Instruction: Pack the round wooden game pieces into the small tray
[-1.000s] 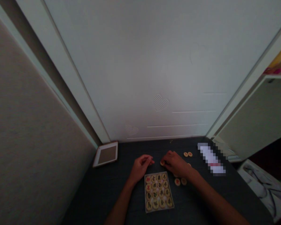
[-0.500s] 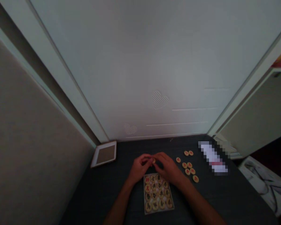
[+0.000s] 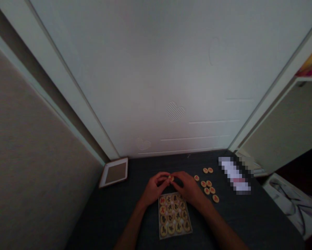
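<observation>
Between my two hands is a round Chinese chess piece [image 3: 171,178] with red marking on its face. My left hand [image 3: 156,185] grips it from the left with thumb and fingers. From the right, my right hand [image 3: 186,185] pinches the same piece. Just below them lies a shallow square tray [image 3: 175,236] filled with rows of Chinese chess pieces [image 3: 171,218]; most are marked in black, and two at its left edge in red. My right hand and wrist cover the tray's upper right corner.
Several loose red-marked pieces [image 3: 208,183] lie on the dark table [image 3: 135,208] right of my right hand. A framed white-bordered object [image 3: 114,173] rests at the back left. A pixelated pale object [image 3: 234,173] is at the right. A white panel [image 3: 145,80] rises behind the table.
The piece between my hands has turned, so its red-marked face shows more plainly. Both hands stay above the tray. The whole view has shifted slightly.
</observation>
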Tool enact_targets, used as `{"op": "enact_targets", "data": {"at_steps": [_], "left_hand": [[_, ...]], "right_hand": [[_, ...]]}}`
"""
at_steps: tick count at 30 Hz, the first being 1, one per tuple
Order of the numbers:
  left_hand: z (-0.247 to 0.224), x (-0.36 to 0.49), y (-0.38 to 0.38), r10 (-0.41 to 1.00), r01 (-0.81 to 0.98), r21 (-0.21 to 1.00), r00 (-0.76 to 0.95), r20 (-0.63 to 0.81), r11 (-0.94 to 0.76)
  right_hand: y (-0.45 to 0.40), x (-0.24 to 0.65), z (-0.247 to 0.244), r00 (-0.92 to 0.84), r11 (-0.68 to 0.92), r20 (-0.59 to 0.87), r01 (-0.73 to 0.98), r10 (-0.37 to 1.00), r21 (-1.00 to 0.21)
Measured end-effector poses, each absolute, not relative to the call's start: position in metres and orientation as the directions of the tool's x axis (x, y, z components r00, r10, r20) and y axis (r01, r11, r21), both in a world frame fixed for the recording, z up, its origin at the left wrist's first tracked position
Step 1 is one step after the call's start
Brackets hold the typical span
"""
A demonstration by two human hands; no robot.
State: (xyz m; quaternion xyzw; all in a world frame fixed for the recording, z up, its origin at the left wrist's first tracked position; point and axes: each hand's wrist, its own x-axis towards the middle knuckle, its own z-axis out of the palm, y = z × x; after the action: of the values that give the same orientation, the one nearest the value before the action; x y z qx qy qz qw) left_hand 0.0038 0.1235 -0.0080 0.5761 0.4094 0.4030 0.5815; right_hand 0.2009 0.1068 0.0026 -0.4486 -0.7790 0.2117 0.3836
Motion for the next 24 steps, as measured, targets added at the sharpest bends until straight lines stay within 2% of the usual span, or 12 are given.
{"op": "enact_targets", "data": {"at_steps": [4, 9, 14, 17, 24], "left_hand": [[-0.0056, 0.0027, 0.1215, 0.938, 0.020, 1.000, 0.346, 0.004, -0.012], [-0.0047, 0.0034, 0.1213, 0.950, 0.073, 0.997, 0.312, 0.015, -0.040], [-0.0091, 0.0044, 0.1243, 0.959, 0.083, 0.996, 0.284, 0.017, -0.043], [-0.0119, 0.0039, 0.1252, 0.960, 0.084, 0.995, 0.280, 0.022, -0.047], [-0.0109, 0.0033, 0.1228, 0.952, 0.076, 0.996, 0.304, 0.027, -0.053]], "right_hand": [[0.1043, 0.1989, -0.0009, -0.238, 0.461, 0.394, 0.470, 0.888, -0.753], [0.1004, 0.1986, 0.0015, -0.152, 0.327, 0.292, 0.345, 0.944, -0.880], [0.0996, 0.2003, 0.0014, -0.091, 0.190, 0.181, 0.102, 0.979, -0.977], [0.0997, 0.1997, 0.0001, -0.080, 0.140, 0.139, 0.005, 0.987, -0.990], [0.0983, 0.1975, 0.0004, -0.104, 0.116, 0.114, 0.007, 0.988, -0.993]]}}
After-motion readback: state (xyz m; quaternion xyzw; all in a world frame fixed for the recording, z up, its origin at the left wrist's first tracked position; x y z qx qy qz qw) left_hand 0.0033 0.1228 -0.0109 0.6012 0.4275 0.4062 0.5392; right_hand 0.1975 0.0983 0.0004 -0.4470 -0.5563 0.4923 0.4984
